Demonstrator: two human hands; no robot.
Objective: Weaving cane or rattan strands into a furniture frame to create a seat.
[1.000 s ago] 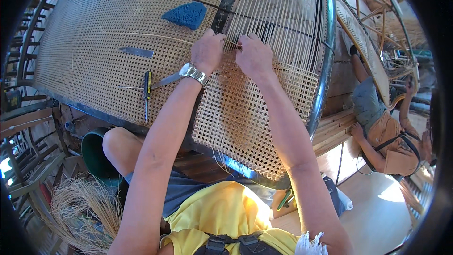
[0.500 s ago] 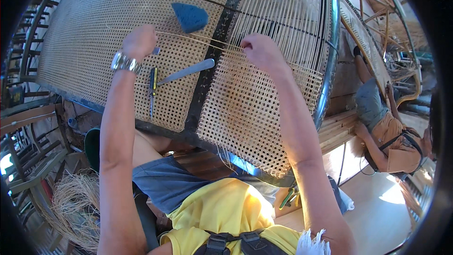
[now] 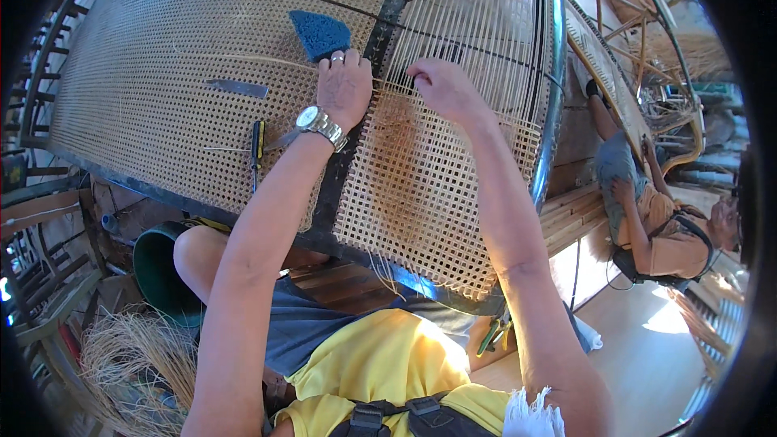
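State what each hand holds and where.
Left hand presses on the woven cane panel; right hand pinches a thin cane strand at the weave's edge.

My left hand (image 3: 344,91) lies palm down, fingers together, wrist bent slightly. My right hand (image 3: 443,87) curls, fingertips pinched, forearm reaching up beside it.

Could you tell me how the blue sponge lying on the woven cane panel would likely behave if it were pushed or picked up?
The blue sponge looks porous, so probably light and squashy. Its flat wedge shape should slide, not roll. The woven cane panel is textured and may drag on it. The left hand rests just below it.
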